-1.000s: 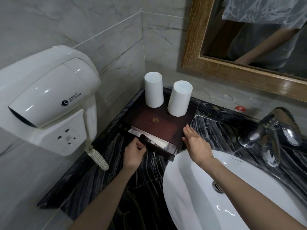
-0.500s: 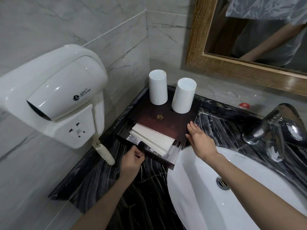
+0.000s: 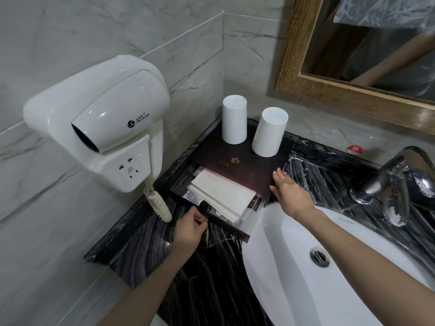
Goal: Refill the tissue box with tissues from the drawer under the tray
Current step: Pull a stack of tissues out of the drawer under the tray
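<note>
Pinching the drawer (image 3: 213,220) front, left hand (image 3: 188,229) sits just left of the tissues (image 3: 223,195) | tissues lie in the open drawer under the tray (image 3: 242,165), long axis slanting away left-to-right | right hand (image 3: 290,192), fingers flat and released, braces the tray's right corner | left hand looks nearer.

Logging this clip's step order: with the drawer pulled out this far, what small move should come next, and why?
Probably the right hand should leave the tray edge and reach for the white tissue stack. The drawer is out far enough that the stack lies exposed, the left hand holds the drawer's front, and the right hand is open, holding nothing, beside the stack.
</note>
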The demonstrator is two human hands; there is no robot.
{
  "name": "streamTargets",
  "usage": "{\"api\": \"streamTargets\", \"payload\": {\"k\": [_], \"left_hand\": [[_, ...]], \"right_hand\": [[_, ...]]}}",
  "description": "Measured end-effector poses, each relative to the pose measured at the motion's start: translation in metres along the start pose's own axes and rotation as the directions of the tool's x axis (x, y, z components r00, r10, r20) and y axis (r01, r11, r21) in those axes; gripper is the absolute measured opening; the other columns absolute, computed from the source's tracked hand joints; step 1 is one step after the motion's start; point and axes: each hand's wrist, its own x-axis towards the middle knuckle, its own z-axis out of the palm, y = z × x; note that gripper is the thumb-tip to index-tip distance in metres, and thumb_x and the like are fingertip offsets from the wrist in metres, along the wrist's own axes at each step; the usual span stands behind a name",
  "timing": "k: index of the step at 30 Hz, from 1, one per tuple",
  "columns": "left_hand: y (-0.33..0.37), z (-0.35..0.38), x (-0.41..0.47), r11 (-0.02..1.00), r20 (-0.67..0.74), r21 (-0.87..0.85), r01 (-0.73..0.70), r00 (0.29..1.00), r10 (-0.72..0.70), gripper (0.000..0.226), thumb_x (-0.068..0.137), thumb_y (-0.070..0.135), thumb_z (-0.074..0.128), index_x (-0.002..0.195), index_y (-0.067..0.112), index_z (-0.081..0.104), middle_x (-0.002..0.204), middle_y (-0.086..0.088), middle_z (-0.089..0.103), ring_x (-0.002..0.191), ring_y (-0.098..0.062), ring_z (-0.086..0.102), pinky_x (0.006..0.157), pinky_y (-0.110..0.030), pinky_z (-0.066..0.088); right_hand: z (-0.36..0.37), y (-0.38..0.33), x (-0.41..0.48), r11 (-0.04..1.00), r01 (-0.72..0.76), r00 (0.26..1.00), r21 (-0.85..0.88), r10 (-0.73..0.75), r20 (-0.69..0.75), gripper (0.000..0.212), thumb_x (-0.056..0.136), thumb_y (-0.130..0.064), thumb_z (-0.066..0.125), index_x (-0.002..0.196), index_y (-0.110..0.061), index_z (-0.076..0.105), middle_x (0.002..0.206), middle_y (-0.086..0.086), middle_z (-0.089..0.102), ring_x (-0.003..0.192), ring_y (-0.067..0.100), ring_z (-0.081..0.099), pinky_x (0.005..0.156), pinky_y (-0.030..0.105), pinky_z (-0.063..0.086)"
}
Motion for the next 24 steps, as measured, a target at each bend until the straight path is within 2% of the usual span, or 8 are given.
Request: {"api": "streamTargets", "payload": {"k": [4,14,20,24], "left_hand": [[0.002,-0.001,-0.003,1.000,0.006,0.009,0.027,1.000,-0.027,0.015,0.084,0.012,0.065,0.079,0.011,0.050,0.077,-0.002,0.061,0.065,-0.014,0.052,0.065,-0.028,0.043],[0.000,-0.004,-0.013,0.998,-0.001,-0.013,0.055,0.998,-0.055,0.016,0.082,0.011,0.066,0.077,0.013,0.050,0.079,-0.005,0.063,0.065,-0.014,0.052,0.069,-0.033,0.048],[-0.002,-0.006,-0.016,0.999,0.005,0.007,0.048,0.999,-0.048,0.017,0.083,0.012,0.066,0.077,0.013,0.050,0.078,-0.007,0.064,0.065,-0.014,0.053,0.066,-0.030,0.046],[-0.002,-0.009,-0.015,0.998,0.035,0.032,0.046,0.998,-0.047,0.014,0.085,0.014,0.065,0.080,0.011,0.052,0.084,-0.011,0.068,0.071,-0.018,0.058,0.071,-0.034,0.049]], "right_hand": [[0.000,-0.001,0.000,1.000,0.003,1.000,0.004,-0.003,0.014,0.053,0.103,-0.029,0.031,0.152,-0.013,0.018,0.163,0.001,0.009,0.150,0.017,0.011,0.115,0.040,0.032],[0.000,0.000,0.001,1.000,0.005,0.999,0.002,-0.005,0.039,0.055,0.102,-0.031,0.031,0.152,-0.013,0.015,0.163,0.001,0.007,0.150,0.018,0.010,0.114,0.044,0.032],[-0.001,0.001,-0.001,1.000,0.004,0.999,0.030,-0.005,0.043,0.057,0.102,-0.031,0.034,0.152,-0.013,0.015,0.163,0.001,0.007,0.150,0.019,0.010,0.115,0.043,0.031],[-0.001,-0.002,-0.002,0.999,-0.009,0.998,0.043,0.007,0.057,0.057,0.102,-0.029,0.034,0.152,-0.012,0.013,0.163,0.002,0.005,0.150,0.019,0.007,0.117,0.042,0.028]]}}
